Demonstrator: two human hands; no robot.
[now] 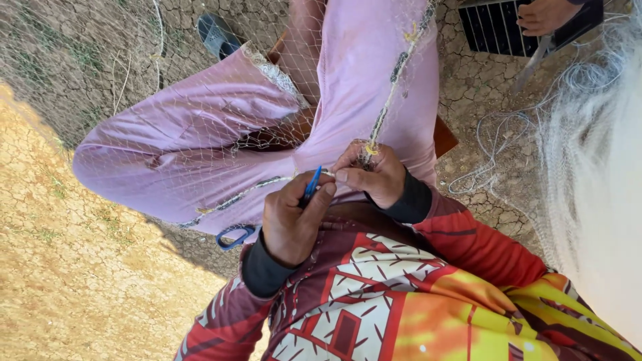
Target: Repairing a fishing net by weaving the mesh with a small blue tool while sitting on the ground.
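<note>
My left hand (pixel 290 222) is closed on a small blue netting needle (pixel 311 184), its tip pointing up toward the net. My right hand (pixel 372 175) pinches the net's edge rope (pixel 391 80), a dark cord with yellow ties, right beside the needle tip. The two hands almost touch. A fine pale fishing net (pixel 200 127) lies spread over my lap and pink trousers (pixel 180 147). Blue scissor handles (pixel 234 236) hang just left of my left wrist.
A heap of white net (pixel 602 167) fills the right side, with loose line (pixel 495 147) on cracked dry earth. At the top right another person's hand (pixel 545 15) rests on a dark slatted crate (pixel 495 27). A black shoe (pixel 217 35) shows at the top.
</note>
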